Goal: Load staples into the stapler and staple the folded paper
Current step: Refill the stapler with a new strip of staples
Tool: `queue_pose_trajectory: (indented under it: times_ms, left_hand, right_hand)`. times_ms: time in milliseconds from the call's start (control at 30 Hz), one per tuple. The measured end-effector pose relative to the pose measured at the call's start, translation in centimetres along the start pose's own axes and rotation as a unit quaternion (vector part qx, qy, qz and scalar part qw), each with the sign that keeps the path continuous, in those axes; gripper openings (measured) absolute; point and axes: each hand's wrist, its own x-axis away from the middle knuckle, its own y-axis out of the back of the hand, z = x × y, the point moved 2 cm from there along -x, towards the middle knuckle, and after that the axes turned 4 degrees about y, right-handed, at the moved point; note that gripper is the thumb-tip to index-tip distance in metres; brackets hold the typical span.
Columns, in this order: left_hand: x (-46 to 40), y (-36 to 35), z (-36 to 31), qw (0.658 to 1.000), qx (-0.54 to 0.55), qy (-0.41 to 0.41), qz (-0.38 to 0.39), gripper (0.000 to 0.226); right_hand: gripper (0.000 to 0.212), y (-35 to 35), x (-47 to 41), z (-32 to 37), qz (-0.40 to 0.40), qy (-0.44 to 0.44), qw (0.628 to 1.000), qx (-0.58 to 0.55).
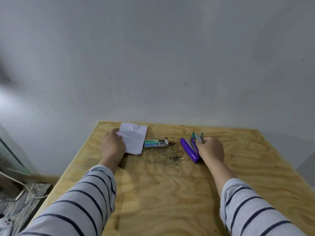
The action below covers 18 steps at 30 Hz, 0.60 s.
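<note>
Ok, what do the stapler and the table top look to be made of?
Stapler: glossy purple shell, probably plastic, with a grey metal-looking inner channel showing where it is swung open. Table: bare plywood by its swirling grain, matte, with a dark stain near the middle.

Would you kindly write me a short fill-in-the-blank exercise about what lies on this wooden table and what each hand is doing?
1. The left hand grips the folded ____.
2. The right hand holds a stapler coloured ____.
3. The staple box lies between the paper and the ____.
4. The stapler is hinged ____.

Missing words: paper; purple; stapler; open
</note>
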Motion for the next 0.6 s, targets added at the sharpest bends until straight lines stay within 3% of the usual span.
queue_pose_trajectory:
  times_ms: [200, 333, 433, 600]
  left_hand:
    - [1.8, -0.7, 0.5, 0.980, -0.147, -0.100, -0.083, 0.038]
    - [2.5, -1.0, -0.2, 0.967, -0.203, -0.131, -0.074, 0.037]
    - [3.0, -1.0, -0.3, 0.967, -0.220, -0.109, -0.064, 0.036]
    - [2.7, -1.1, -0.2, 0.959, -0.252, -0.128, -0.029, 0.042]
  right_hand:
    - [0.041, -0.5, 0.0, 0.3, -0.024, 0.018, 0.999, -0.021]
    - [0.033, 0.1, 0.9, 1.4, -0.062, 0.093, 0.993, 0.033]
    - [0.043, 0.1, 1.4, 2.5, -0.022, 0.155, 0.981, 0.118]
    - [0.045, 0.0, 1.9, 3.5, 0.059, 0.161, 0.955, 0.242]
